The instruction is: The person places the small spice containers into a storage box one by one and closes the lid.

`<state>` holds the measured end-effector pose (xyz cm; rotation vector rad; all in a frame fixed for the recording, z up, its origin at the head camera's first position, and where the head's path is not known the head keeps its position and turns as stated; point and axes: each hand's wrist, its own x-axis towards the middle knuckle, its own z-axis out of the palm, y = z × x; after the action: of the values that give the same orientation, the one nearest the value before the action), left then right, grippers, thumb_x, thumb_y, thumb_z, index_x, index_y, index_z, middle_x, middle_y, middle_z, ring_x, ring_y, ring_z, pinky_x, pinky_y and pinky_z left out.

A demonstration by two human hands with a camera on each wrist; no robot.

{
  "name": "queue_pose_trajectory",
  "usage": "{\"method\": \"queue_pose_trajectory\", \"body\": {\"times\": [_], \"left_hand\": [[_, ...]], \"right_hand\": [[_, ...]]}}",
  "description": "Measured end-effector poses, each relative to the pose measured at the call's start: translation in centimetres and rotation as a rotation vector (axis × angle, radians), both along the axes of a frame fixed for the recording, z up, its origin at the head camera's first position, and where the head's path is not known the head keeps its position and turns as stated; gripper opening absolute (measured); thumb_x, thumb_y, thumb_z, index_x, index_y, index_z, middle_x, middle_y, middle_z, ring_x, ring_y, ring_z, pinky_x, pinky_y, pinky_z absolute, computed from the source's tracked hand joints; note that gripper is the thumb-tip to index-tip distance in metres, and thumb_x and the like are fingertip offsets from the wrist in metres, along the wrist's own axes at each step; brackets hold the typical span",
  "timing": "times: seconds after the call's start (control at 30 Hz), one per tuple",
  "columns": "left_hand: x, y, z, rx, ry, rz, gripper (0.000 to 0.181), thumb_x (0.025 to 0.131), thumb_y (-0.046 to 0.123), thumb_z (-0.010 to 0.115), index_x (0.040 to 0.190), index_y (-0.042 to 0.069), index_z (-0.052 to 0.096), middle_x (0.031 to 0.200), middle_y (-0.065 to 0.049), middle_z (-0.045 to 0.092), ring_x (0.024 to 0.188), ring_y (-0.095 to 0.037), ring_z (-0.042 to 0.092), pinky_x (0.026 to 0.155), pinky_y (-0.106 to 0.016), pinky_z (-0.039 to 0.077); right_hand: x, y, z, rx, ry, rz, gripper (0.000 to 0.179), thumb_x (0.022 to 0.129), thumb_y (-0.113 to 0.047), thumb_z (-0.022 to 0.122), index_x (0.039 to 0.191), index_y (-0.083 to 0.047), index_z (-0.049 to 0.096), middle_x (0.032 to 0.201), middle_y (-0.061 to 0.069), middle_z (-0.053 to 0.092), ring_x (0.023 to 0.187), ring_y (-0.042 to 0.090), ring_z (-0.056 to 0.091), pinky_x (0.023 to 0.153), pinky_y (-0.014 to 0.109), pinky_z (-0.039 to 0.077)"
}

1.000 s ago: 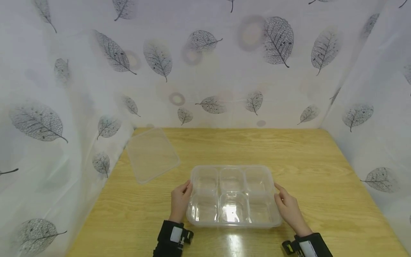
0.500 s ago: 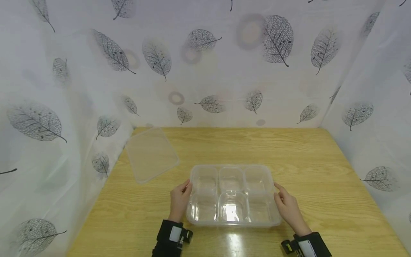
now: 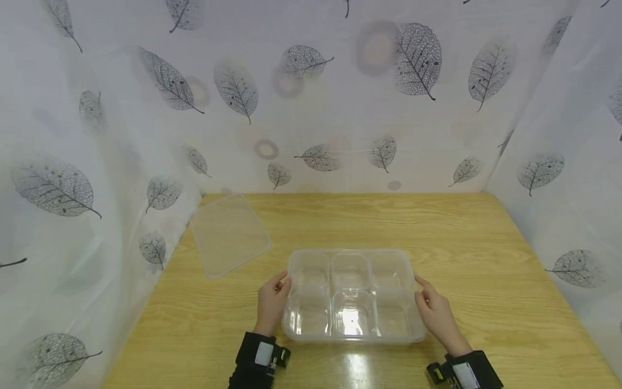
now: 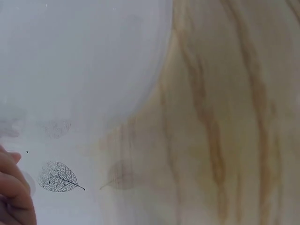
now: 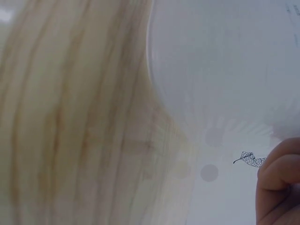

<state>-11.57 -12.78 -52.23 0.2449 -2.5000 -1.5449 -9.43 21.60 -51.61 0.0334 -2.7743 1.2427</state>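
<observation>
A clear plastic food container with several compartments (image 3: 352,340) sits on the wooden table before me, nothing visible inside it. My left hand (image 3: 273,303) grips its left side, thumb near the rim. On the opposite side, my right hand (image 3: 437,315) holds the right edge between thumb and fingers, the index finger reaching along it. Both wrist views show the container's pale wall (image 4: 84,61) close up, with curled fingers (image 5: 281,180) at the lower corner. The fingertips under the rim are hidden.
A flat translucent lid (image 3: 230,236) lies turned at an angle at the table's back left. The wooden table (image 3: 486,243) is bounded at the back and sides by white curtains (image 3: 340,108) with a leaf print. Black bands with small cameras (image 3: 257,356) are on both wrists.
</observation>
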Motion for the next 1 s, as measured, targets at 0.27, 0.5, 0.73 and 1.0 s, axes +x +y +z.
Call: {"method": "queue_pose_trajectory", "body": {"times": [0.27, 0.5, 0.73, 1.0], "left_hand": [[-0.3, -0.5, 0.1, -0.045, 0.014, -0.037, 0.026, 0.088, 0.018, 0.055, 0.103, -0.002, 0.063, 0.063, -0.002, 0.05, 0.052, -0.011, 0.044, 0.043, -0.022, 0.037], [-1.1, -1.6, 0.8, -0.094, -0.013, -0.059, 0.029, 0.092, 0.023, 0.048, 0.093, 0.0, 0.065, 0.07, -0.004, 0.059, 0.062, -0.014, 0.051, 0.056, -0.028, 0.043], [-3.0, -2.6, 1.8, -0.204, -0.053, -0.042, 0.028, 0.09, 0.023, 0.049, 0.094, 0.0, 0.065, 0.065, -0.002, 0.054, 0.057, -0.015, 0.046, 0.051, -0.028, 0.038], [-5.7, -3.4, 1.3, -0.336, -0.042, -0.009, 0.022, 0.086, 0.019, 0.053, 0.088, 0.002, 0.067, 0.07, -0.004, 0.056, 0.064, -0.019, 0.05, 0.058, -0.032, 0.041]], "right_hand": [[0.1, 0.0, -0.1, -0.03, 0.001, 0.009, 0.035, 0.089, -0.003, 0.043, 0.122, 0.009, 0.043, 0.059, 0.0, 0.039, 0.045, 0.006, 0.031, 0.039, 0.022, 0.031], [0.1, -0.3, 0.0, -0.036, -0.047, 0.003, 0.036, 0.089, -0.005, 0.043, 0.123, 0.007, 0.043, 0.061, 0.0, 0.04, 0.047, 0.007, 0.033, 0.041, 0.022, 0.031], [0.0, -0.3, 0.4, -0.032, -0.102, 0.003, 0.037, 0.091, -0.007, 0.041, 0.125, 0.006, 0.04, 0.064, 0.001, 0.041, 0.05, 0.009, 0.035, 0.043, 0.022, 0.032], [0.0, -0.1, 0.6, -0.034, -0.099, 0.011, 0.038, 0.09, -0.006, 0.042, 0.126, 0.006, 0.04, 0.064, 0.001, 0.042, 0.052, 0.01, 0.036, 0.044, 0.022, 0.032]]}}
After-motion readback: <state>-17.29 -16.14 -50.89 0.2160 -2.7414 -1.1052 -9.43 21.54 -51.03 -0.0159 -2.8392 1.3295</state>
